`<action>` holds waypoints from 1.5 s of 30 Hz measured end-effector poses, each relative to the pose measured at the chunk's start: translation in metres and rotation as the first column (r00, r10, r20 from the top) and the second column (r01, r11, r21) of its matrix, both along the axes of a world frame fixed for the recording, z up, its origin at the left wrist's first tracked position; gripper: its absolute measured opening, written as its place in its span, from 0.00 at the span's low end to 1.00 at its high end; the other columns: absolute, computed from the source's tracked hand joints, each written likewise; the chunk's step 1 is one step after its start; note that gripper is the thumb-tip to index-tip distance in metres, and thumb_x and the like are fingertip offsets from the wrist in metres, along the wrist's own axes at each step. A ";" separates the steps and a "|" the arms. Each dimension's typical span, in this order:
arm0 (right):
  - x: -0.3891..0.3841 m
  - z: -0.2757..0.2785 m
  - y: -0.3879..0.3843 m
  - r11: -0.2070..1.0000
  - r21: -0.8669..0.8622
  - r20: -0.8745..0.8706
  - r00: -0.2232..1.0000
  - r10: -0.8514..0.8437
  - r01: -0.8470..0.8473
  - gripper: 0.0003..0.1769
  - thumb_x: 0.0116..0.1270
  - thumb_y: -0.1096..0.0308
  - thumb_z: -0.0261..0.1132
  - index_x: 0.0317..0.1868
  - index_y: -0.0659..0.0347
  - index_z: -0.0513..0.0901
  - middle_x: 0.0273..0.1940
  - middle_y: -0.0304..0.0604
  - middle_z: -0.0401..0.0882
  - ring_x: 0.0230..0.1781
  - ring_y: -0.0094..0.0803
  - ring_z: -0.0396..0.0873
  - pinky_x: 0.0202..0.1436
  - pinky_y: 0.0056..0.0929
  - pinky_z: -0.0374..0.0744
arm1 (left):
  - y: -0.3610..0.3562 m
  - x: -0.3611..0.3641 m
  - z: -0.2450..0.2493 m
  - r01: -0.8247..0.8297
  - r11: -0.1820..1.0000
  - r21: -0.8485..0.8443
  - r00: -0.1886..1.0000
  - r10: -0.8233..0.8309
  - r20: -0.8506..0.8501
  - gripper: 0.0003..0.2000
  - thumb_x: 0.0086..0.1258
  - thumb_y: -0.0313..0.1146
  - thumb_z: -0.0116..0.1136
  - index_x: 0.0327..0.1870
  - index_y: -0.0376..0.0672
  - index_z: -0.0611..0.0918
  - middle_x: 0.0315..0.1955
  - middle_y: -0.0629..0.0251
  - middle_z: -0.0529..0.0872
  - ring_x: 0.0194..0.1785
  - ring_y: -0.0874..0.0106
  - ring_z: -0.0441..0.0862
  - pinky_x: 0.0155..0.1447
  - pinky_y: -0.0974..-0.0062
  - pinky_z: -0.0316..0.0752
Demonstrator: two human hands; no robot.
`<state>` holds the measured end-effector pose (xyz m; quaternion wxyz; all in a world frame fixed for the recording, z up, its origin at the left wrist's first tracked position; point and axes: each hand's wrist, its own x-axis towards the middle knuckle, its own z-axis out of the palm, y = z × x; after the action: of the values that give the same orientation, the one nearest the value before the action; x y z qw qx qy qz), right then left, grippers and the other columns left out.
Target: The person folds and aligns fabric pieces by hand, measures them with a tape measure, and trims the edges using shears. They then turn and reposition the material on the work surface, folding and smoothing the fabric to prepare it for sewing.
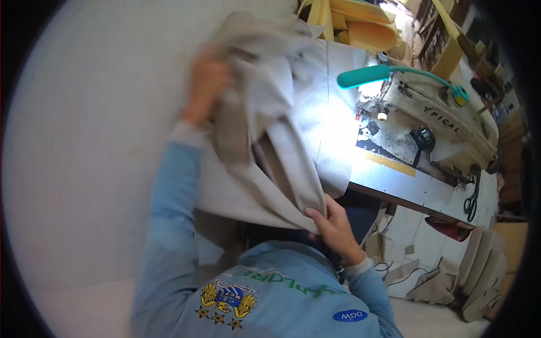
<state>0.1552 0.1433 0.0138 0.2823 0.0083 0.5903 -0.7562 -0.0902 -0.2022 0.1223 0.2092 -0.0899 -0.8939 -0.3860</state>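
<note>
A large beige fabric piece point(304, 146) is bunched and folded, its right part lying flat on the sewing machine table under bright light. My left hand point(208, 79), blurred by motion, is closed on the raised bunch at the far left; its fingertips are hard to make out. Close to my body, my right hand point(336, 228) pinches the near edge of the fabric between thumb and fingers. To the right of the cloth stands the sewing machine point(445, 118), its needle area partly lost in glare.
A teal lamp point(365, 76) with a bent neck sits over the machine. Black scissors point(471, 203) hang at the table's right end. Yellow pieces point(360, 28) are heaped at the back. Beige padded pieces point(482, 270) and scraps lie low on the right. A pale wall-like surface point(101, 141) fills the left.
</note>
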 end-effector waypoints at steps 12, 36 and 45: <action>-0.003 -0.015 0.071 0.953 -0.073 -0.277 0.912 -0.303 0.294 0.37 0.65 0.83 0.81 0.73 0.66 0.78 0.60 0.46 0.85 0.63 0.31 0.83 0.71 0.33 0.81 | -0.024 0.210 0.012 -0.647 0.526 -0.553 0.734 0.627 -0.262 0.32 0.83 0.39 0.62 0.81 0.30 0.71 0.75 0.38 0.80 0.75 0.45 0.80 0.79 0.55 0.74; 0.005 -0.018 0.091 0.958 0.273 -0.353 0.935 0.013 0.090 0.17 0.63 0.82 0.79 0.54 0.65 0.95 0.49 0.48 0.91 0.47 0.34 0.89 0.51 0.29 0.84 | -0.118 0.117 -0.033 -0.507 0.805 -0.307 0.836 0.373 -0.403 0.23 0.85 0.38 0.63 0.74 0.35 0.81 0.63 0.49 0.90 0.66 0.52 0.88 0.71 0.56 0.82; -0.008 -0.040 0.100 0.980 -0.109 -0.398 0.896 -0.199 0.169 0.19 0.62 0.83 0.81 0.54 0.67 0.93 0.41 0.45 0.91 0.43 0.28 0.87 0.50 0.26 0.81 | -0.116 0.293 -0.246 -0.591 0.784 0.191 0.775 0.487 0.402 0.24 0.82 0.39 0.64 0.74 0.37 0.82 0.72 0.46 0.85 0.73 0.52 0.82 0.75 0.55 0.76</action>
<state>0.1473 0.2432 -0.0260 0.0808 -0.1035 0.6052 -0.7851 0.2033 -0.3180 -0.1240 0.1703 0.2730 -0.8322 -0.4516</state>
